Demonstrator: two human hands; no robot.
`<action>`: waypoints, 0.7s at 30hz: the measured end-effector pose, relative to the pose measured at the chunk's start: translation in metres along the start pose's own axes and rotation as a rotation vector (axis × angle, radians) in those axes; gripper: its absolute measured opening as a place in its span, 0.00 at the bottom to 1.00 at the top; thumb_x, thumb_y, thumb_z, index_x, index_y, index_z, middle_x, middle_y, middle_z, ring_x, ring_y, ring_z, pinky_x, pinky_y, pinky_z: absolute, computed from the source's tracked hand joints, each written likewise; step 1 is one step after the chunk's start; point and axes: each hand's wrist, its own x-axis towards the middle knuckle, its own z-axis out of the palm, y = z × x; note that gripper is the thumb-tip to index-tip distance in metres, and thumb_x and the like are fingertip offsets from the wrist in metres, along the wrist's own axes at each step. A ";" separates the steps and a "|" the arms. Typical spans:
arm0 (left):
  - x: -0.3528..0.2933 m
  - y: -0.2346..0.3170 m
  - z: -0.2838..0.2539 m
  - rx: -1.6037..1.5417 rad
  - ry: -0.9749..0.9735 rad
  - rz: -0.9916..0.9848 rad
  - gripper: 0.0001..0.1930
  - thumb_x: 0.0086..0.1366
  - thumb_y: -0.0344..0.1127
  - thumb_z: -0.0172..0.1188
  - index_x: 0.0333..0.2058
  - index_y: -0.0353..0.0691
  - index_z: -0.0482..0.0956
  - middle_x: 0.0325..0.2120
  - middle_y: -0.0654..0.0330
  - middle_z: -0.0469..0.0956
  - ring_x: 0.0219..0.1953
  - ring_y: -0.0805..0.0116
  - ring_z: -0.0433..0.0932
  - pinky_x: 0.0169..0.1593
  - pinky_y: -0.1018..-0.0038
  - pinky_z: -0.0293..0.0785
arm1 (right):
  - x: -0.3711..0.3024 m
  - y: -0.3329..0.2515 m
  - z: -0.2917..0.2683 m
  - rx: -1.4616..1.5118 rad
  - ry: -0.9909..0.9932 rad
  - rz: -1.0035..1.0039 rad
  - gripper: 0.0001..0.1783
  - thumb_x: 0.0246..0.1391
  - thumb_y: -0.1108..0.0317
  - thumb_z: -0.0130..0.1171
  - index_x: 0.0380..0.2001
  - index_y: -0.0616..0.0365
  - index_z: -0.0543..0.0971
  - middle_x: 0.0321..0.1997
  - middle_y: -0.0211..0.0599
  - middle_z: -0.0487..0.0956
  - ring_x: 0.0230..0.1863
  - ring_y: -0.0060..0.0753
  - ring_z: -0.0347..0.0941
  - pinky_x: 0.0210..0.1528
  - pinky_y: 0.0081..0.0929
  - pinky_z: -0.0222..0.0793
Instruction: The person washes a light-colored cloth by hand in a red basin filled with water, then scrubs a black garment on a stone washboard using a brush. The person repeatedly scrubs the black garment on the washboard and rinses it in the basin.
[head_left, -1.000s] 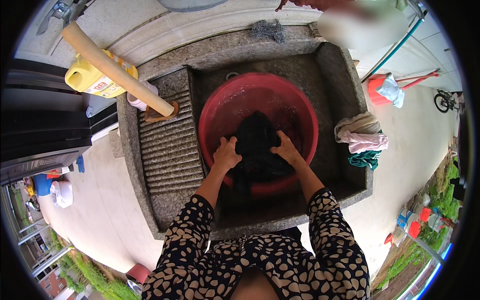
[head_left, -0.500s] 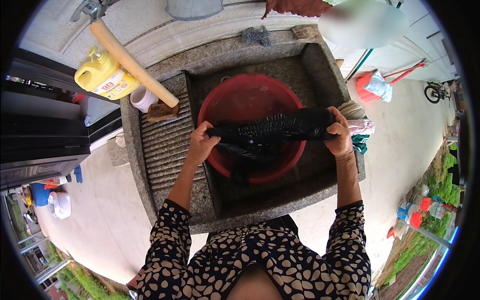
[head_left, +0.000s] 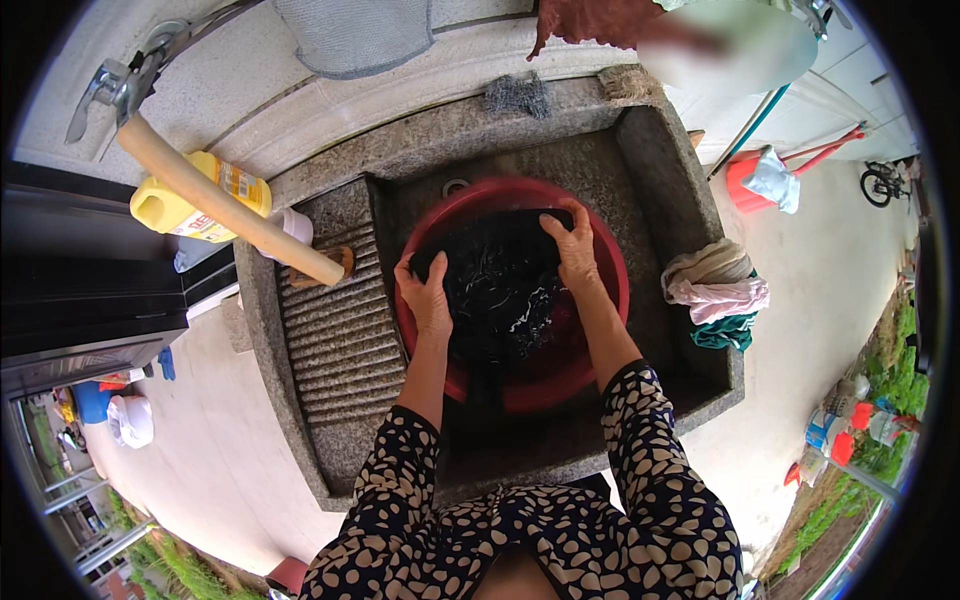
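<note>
A wet black cloth (head_left: 500, 290) lies spread in the red basin (head_left: 612, 262), with a shiny, creased surface. On its left edge my left hand (head_left: 425, 292) grips it, thumb on top and fingers curled over the side. My right hand (head_left: 572, 245) pinches the upper right edge near the basin's rim. The cloth's lower part sinks into the basin, where I cannot make out its shape. The basin stands inside a grey stone sink (head_left: 660, 180).
Left of the basin is the sink's ridged washboard (head_left: 335, 350), with a wooden brush (head_left: 340, 265) on it. A tan hose (head_left: 220, 200) from the tap hangs over a yellow jug (head_left: 165, 205). Folded cloths (head_left: 715, 285) drape over the right rim. A scouring pad (head_left: 518, 95) rests on the back ledge.
The black cloth, stretched taut above the basin before, is now lowered and spread within it. My hands have come closer together, the right one moving left. The whole view has shifted slightly.
</note>
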 end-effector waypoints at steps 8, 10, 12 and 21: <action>0.021 -0.095 -0.042 1.486 -0.573 0.205 0.34 0.56 0.31 0.63 0.60 0.32 0.60 0.55 0.49 0.68 0.57 0.61 0.68 0.59 0.68 0.63 | 0.002 0.086 0.003 -1.456 -0.422 -0.463 0.32 0.40 0.70 0.65 0.52 0.52 0.68 0.46 0.52 0.73 0.48 0.52 0.71 0.50 0.45 0.67; 0.037 -0.093 -0.052 0.803 -0.474 0.005 0.31 0.56 0.29 0.61 0.59 0.32 0.63 0.53 0.51 0.71 0.57 0.60 0.68 0.60 0.65 0.63 | 0.017 0.082 0.003 -1.257 -0.439 -0.398 0.25 0.42 0.77 0.59 0.48 0.55 0.69 0.43 0.45 0.74 0.44 0.41 0.72 0.48 0.36 0.69; 0.023 -0.056 -0.005 0.057 -0.121 -0.428 0.26 0.59 0.35 0.59 0.56 0.37 0.68 0.51 0.56 0.74 0.54 0.60 0.71 0.58 0.63 0.65 | 0.024 0.075 -0.006 -0.850 -0.114 -0.011 0.23 0.43 0.81 0.54 0.46 0.56 0.69 0.41 0.39 0.73 0.42 0.33 0.71 0.48 0.29 0.68; 0.006 -0.051 -0.003 -0.730 -0.684 -0.661 0.23 0.66 0.56 0.49 0.50 0.47 0.72 0.45 0.61 0.75 0.46 0.64 0.73 0.51 0.67 0.71 | -0.147 -0.019 0.096 -0.846 -0.409 -0.737 0.20 0.37 0.68 0.66 0.40 0.46 0.80 0.32 0.35 0.71 0.36 0.40 0.72 0.37 0.33 0.68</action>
